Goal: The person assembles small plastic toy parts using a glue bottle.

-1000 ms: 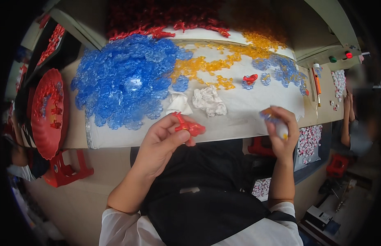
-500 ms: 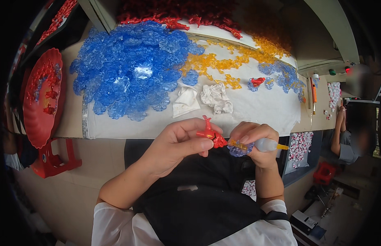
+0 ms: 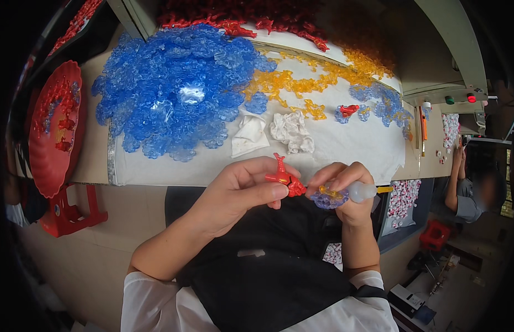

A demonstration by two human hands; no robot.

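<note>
In front of my lap, at the table's near edge, my left hand [image 3: 226, 193] pinches a small red plastic figure [image 3: 293, 184] with a tail-like end pointing up. Close beside it, my right hand [image 3: 356, 209] is closed round two things. One is a clear blue, scalloped plastic piece [image 3: 323, 201] with a yellow-orange piece [image 3: 338, 195] on it. The other is a whitish squeeze bottle [image 3: 361, 191] with a yellow tip, lying across the fingers and pointing right. My right fingertips almost meet the figure's lower end; whether they touch it I cannot tell.
A large heap of blue pieces [image 3: 174, 88] covers the table's left. Yellow-orange pieces [image 3: 295, 82] and red figures [image 3: 235, 27] lie behind. Crumpled white cloths [image 3: 291, 131] rest mid-table. A red scalloped tray [image 3: 49, 166] stands far left. Another person [image 3: 470, 193] sits at right.
In my right hand the blue piece has turned slightly, and the yellow-orange piece on it shows more. My left hand keeps its grip on the red figure, almost still.
</note>
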